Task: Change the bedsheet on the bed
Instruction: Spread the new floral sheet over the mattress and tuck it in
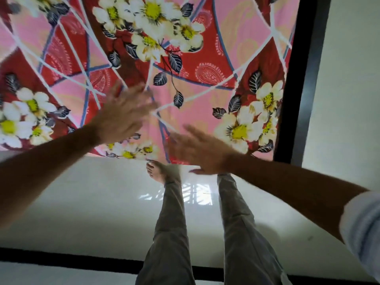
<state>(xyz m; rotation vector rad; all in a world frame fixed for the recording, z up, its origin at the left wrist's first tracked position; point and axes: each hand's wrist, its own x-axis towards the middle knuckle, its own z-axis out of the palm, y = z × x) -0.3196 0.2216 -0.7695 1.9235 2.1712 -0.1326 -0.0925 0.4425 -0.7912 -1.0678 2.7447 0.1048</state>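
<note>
While the floral bedsheet [185,64] is lying spread flat over the bed, its near edge is running crosswise just beyond the person's bare foot [157,171], and both hands are hovering over that edge. Blur is hiding whether either is touching the cloth. Left hand [123,118] is reaching farther in, fingers spread and holding nothing; right hand [202,149], likewise spread, is sitting nearer the hem and the bed's dark side frame [298,83].

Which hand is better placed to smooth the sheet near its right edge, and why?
The right hand, probably. It is open over the sheet nearer that edge and the white flowers; the left hand is farther left.
</note>
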